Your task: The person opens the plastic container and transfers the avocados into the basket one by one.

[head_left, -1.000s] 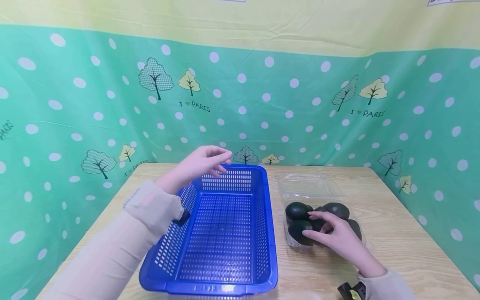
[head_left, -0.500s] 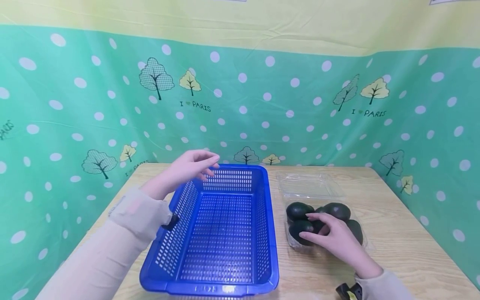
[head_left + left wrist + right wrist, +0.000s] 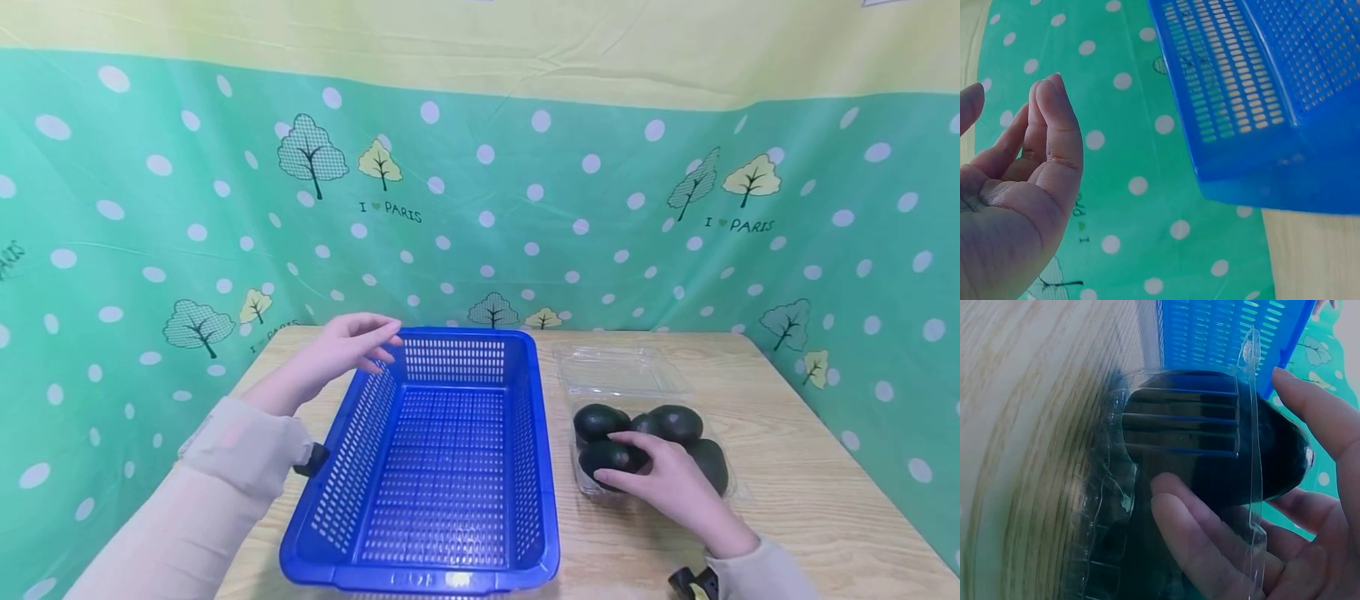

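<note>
My right hand (image 3: 667, 479) reaches into a clear plastic clamshell box (image 3: 588, 492) of dark green avocados. Its thumb and fingers curl round the front-left avocado (image 3: 603, 460). In the right wrist view, that avocado (image 3: 1282, 450) sits between thumb and fingers, and the fingertips (image 3: 1172, 512) show behind the box's clear wall. My left hand (image 3: 341, 350), fingers loosely bent, hovers by the far left corner of a blue plastic basket (image 3: 546, 500). It holds nothing; in the left wrist view the hand (image 3: 1029, 181) is apart from the basket wall (image 3: 1222, 162).
Several more avocados (image 3: 678, 423) fill the box's back and right side. The box's clear lid (image 3: 622, 371) lies folded back behind it. Basket and box stand side by side on a wooden table (image 3: 795, 450). A green dotted cloth (image 3: 525, 192) hangs behind the table and at its sides.
My left hand has drawn left and down, from over the basket to its left rim. My right hand has settled lower and closer round the front-left avocado.
</note>
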Demonstrator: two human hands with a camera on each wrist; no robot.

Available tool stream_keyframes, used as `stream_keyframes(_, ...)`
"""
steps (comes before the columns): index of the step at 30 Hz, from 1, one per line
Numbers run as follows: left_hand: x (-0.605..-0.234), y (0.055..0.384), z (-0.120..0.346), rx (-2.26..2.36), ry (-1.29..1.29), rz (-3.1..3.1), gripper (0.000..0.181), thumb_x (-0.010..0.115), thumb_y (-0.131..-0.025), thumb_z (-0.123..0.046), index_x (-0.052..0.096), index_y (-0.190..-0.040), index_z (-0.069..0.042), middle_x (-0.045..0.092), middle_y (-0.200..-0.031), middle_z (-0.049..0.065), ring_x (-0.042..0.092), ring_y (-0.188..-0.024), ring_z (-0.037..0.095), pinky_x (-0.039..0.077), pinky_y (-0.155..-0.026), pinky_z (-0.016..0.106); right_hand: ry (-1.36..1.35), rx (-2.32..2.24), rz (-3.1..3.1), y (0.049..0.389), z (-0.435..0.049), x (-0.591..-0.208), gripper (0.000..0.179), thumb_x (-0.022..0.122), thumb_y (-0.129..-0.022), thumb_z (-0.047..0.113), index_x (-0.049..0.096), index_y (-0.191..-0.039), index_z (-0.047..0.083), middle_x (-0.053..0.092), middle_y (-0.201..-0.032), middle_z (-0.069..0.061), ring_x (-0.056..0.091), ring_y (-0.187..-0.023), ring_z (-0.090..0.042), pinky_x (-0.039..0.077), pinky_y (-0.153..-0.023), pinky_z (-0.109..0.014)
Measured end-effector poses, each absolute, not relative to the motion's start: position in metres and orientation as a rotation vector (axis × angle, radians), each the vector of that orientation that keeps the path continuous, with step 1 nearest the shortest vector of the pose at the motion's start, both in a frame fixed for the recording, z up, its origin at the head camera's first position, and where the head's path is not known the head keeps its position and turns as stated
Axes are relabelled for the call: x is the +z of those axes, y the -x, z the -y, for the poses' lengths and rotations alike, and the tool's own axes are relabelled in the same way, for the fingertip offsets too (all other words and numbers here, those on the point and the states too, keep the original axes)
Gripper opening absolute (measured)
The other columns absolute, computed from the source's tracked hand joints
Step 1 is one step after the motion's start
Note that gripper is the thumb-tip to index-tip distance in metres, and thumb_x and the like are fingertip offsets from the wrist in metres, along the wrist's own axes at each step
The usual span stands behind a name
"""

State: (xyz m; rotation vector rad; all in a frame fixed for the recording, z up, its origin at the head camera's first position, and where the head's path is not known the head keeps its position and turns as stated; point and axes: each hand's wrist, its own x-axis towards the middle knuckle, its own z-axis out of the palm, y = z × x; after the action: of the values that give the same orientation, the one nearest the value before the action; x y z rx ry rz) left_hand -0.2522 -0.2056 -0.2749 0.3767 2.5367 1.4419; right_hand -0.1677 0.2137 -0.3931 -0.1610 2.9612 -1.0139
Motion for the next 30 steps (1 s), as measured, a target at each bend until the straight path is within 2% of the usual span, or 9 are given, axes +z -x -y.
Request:
stream_keyframes(2, -0.277, 0.253, 0.209, 1.434, -0.373, -2.545, 0.061, 0.049, -0.104, -0.039, 0.040, -0.146, 0.004, 0.057, -0.134, 0.026, 0.063, -0.111, 0.033, 0.056, -0.085, 0.030, 0.174, -0.996, -2.975, 0.168, -0.214, -0.394, 0.070, 0.077, -0.079, 0.056, 0.064, -0.128, 0.007, 0.066, -0.126, -0.018, 0.067, -0.100, -0.028, 0.053, -0.088, -0.048)
stream_keyframes(5, -0.280, 0.254, 0.213, 1.421, -0.370, -2.551, 0.063, 0.049, -0.104, -0.040, 0.037, -0.147, 0.005, 0.057, -0.134, 0.026, 0.063, -0.111, 0.035, 0.057, -0.084, 0.030, 0.197, -0.996, -2.986, 0.168, -0.214, -0.396, 0.068, 0.075, -0.081, 0.055, 0.064, -0.127, 0.006, 0.065, -0.127, -0.020, 0.062, -0.118, -0.037, 0.049, -0.096, -0.057)
stream_keyframes(12, -0.288, 0.252, 0.226, 1.391, -0.348, -2.552, 0.065, 0.048, -0.103, -0.044, 0.039, -0.147, 0.002, 0.057, -0.134, 0.022, 0.061, -0.111, 0.031, 0.055, -0.085, 0.031, 0.235, -0.991, -3.007, 0.168, -0.212, -0.398, 0.069, 0.077, -0.080, 0.053, 0.063, -0.128, 0.006, 0.064, -0.129, -0.020, 0.059, -0.121, -0.039, 0.046, -0.099, -0.060)
stream_keyframes(18, -0.301, 0.249, 0.241, 1.424, -0.369, -2.547, 0.060, 0.049, -0.104, -0.039, 0.041, -0.147, 0.002, 0.055, -0.135, 0.026, 0.062, -0.107, 0.028, 0.056, -0.088, 0.037, 0.225, -1.002, -3.013, 0.169, -0.208, -0.400, 0.071, 0.078, -0.079, 0.053, 0.062, -0.129, 0.006, 0.062, -0.131, -0.021, 0.057, -0.124, -0.041, 0.045, -0.101, -0.061)
stream_keyframes(25, -0.317, 0.246, 0.254, 1.413, -0.351, -2.593, 0.058, 0.053, -0.103, -0.034, 0.044, -0.143, 0.006, 0.055, -0.137, 0.027, 0.063, -0.106, 0.026, 0.056, -0.083, 0.031, 0.204, -1.012, -3.028, 0.168, -0.207, -0.404, 0.071, 0.077, -0.079, 0.056, 0.063, -0.129, 0.007, 0.063, -0.131, -0.020, 0.059, -0.122, -0.039, 0.046, -0.100, -0.059)
stream_keyframes(30, -0.329, 0.244, 0.260, 1.408, -0.343, -2.616, 0.057, 0.054, -0.102, -0.034, 0.045, -0.142, 0.005, 0.057, -0.136, 0.026, 0.064, -0.106, 0.024, 0.055, -0.082, 0.030, 0.188, -1.028, -3.032, 0.169, -0.209, -0.407, 0.070, 0.076, -0.079, 0.056, 0.063, -0.129, 0.008, 0.063, -0.132, -0.020, 0.058, -0.123, -0.039, 0.046, -0.099, -0.059)
